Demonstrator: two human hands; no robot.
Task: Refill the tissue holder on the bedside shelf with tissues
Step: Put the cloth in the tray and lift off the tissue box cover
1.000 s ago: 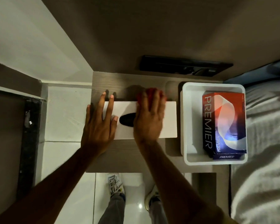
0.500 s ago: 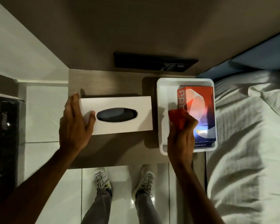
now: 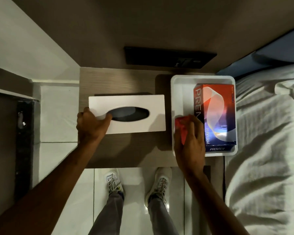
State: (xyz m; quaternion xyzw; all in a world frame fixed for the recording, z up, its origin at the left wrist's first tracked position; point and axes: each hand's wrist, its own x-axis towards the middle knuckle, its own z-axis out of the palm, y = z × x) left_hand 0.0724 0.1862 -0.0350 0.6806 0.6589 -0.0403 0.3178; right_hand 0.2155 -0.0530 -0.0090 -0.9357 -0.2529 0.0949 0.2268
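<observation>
A white tissue holder [image 3: 139, 106] with a dark oval slot lies on the wooden bedside shelf [image 3: 119, 82]. My left hand [image 3: 90, 126] grips its left end, thumb at the edge of the slot. To the right stands a white tray [image 3: 178, 92] holding a red and blue Premier tissue box [image 3: 217, 116]. My right hand [image 3: 190, 143] is inside the tray at its near left corner, closed on a crumpled red cloth [image 3: 182, 124] beside the box.
A bed with white sheets [image 3: 268, 150] borders the shelf on the right. A black panel [image 3: 170, 57] sits in the wall behind the shelf. My feet in white shoes [image 3: 136, 182] stand on the tiled floor below the shelf's front edge.
My right hand carried the red cloth off the holder's top and over into the tray. My left hand shifted from lying flat on the holder to gripping its left end.
</observation>
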